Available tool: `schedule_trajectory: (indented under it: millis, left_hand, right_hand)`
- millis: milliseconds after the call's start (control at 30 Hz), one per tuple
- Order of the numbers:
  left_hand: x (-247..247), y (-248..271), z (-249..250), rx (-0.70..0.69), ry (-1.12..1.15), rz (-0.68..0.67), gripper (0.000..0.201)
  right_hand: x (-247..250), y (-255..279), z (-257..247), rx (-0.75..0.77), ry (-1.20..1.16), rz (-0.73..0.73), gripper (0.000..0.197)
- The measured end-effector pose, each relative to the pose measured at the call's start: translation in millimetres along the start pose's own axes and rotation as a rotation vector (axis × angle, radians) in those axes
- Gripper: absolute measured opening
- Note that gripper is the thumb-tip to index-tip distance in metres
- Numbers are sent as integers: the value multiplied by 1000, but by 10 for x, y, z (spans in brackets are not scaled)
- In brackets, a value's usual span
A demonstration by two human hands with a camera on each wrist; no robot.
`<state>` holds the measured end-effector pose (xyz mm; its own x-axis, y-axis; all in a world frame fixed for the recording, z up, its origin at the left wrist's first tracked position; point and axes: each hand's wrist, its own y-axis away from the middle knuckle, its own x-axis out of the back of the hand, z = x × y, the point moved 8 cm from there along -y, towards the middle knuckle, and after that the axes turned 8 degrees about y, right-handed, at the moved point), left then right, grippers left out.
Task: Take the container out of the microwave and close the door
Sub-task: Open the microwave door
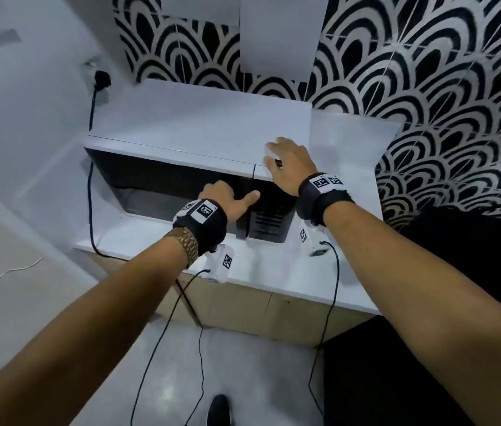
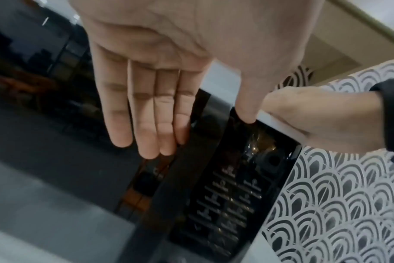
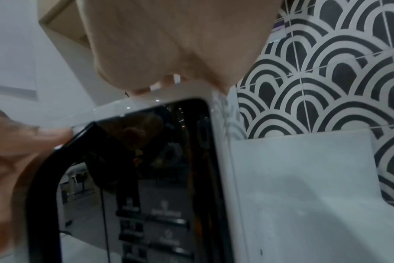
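A white microwave (image 1: pixel 200 124) stands on the counter, its dark glass door (image 1: pixel 163 179) lying against the front. No container shows in any view. My left hand (image 1: pixel 233 198) is at the door's right edge. In the left wrist view its fingers (image 2: pixel 151 115) are straight and lie beside the black vertical handle (image 2: pixel 191 160), with the thumb stretched toward the control panel (image 2: pixel 232 195). My right hand (image 1: pixel 283 158) rests flat on the microwave's top right corner, fingers spread and holding nothing.
A black plug and cord (image 1: pixel 101 79) run down the left side of the microwave. A white panel (image 1: pixel 347 149) leans against the patterned tile wall (image 1: pixel 427 87) to the right. The white counter (image 1: pixel 273 281) ends just in front. A cabinet (image 1: pixel 283 32) hangs overhead.
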<state>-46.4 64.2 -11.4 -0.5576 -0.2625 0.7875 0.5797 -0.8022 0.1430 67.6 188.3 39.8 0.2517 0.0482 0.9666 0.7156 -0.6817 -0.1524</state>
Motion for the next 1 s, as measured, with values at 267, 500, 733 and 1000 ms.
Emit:
schedule_trajectory:
  millis: [267, 500, 733, 1000]
  left_hand:
    - [-464, -101, -84, 69, 710, 18, 51]
    - [-452, -1, -28, 147, 806, 243, 60]
    - [-419, 173, -99, 213, 849, 309, 66]
    - [-238, 603, -346, 125, 658, 291, 65]
  right_hand:
    - [-80, 5, 0, -26, 147, 100, 51]
    - [-95, 6, 25, -43, 138, 139, 52]
    - [-103, 11, 26, -53, 135, 118, 53]
    - [-87, 15, -3, -30, 170, 103, 53]
